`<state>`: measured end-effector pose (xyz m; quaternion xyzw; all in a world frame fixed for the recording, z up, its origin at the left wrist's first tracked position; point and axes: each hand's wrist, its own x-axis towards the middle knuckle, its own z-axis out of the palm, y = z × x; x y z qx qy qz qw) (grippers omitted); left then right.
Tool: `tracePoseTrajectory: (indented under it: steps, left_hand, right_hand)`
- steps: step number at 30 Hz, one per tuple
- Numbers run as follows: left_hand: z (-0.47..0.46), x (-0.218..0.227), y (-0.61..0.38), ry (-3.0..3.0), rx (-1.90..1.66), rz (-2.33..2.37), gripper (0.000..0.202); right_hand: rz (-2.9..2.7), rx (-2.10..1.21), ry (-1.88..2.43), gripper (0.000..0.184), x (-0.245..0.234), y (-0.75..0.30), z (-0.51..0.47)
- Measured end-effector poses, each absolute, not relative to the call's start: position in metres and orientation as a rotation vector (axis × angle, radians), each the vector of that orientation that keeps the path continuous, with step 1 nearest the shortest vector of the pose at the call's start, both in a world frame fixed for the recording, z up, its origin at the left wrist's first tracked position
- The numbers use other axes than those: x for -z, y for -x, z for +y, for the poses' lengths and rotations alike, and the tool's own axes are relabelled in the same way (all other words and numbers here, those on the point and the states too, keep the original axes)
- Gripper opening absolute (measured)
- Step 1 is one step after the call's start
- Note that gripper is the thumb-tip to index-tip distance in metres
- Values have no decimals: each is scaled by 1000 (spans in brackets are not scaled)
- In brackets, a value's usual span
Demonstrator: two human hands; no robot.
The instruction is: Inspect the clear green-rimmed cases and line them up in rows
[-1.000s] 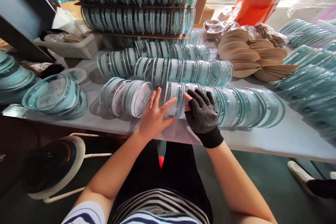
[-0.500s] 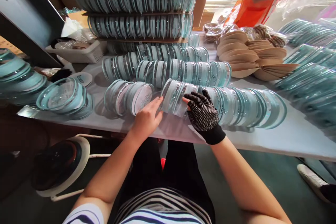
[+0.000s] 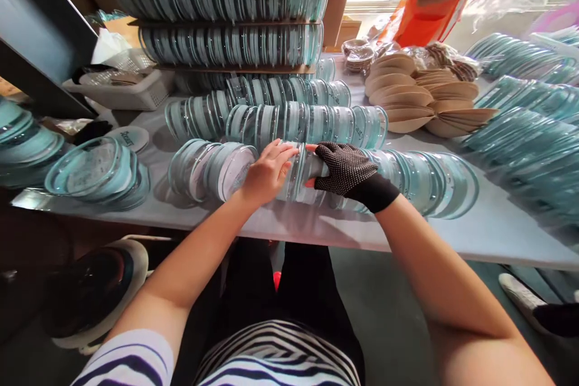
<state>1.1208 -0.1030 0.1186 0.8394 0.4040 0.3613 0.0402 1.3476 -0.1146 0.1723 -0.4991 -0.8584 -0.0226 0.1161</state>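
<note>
A front row of round, clear, teal-rimmed pieces (image 3: pixel 407 184) leans on edge along the table; some carry dark lettering. My bare left hand (image 3: pixel 270 172) lies over the top of pieces in the row's left half, fingers stretched out and thumb apart. My right hand (image 3: pixel 346 169), in a black dotted glove with bare fingertips, grips teal-rimmed pieces just to the right, its index finger near the top and thumb lower down. How many it holds is hidden. To the left of my hands, a shorter group of the same pieces (image 3: pixel 210 170) tilts sideways.
Further rows and tall stacks (image 3: pixel 226 45) of such pieces stand behind. Tan oval pads (image 3: pixel 402 96) lie at the right, beside more teal-rimmed stacks (image 3: pixel 534 145). A white basket (image 3: pixel 131 93) sits back left. A person in an orange vest (image 3: pixel 429 6) stands across the table.
My left hand has moved up onto the row. My right hand has turned and shifted slightly, its thumb and index finger now spread around pieces. The whole view has shifted slightly.
</note>
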Motion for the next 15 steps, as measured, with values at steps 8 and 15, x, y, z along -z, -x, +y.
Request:
tracePoseTrajectory:
  steps: [8,15]
  left_hand:
    - [-107,-115,-1104,-2464,-1231,1323,37]
    - [-133,-127,-1115,-2334,-1080,1655,61]
  right_hand:
    - [-2551,-105,1325,73,-174,-1375,-112]
    - [-2553,-86,1209,72,-171,-1380,-115]
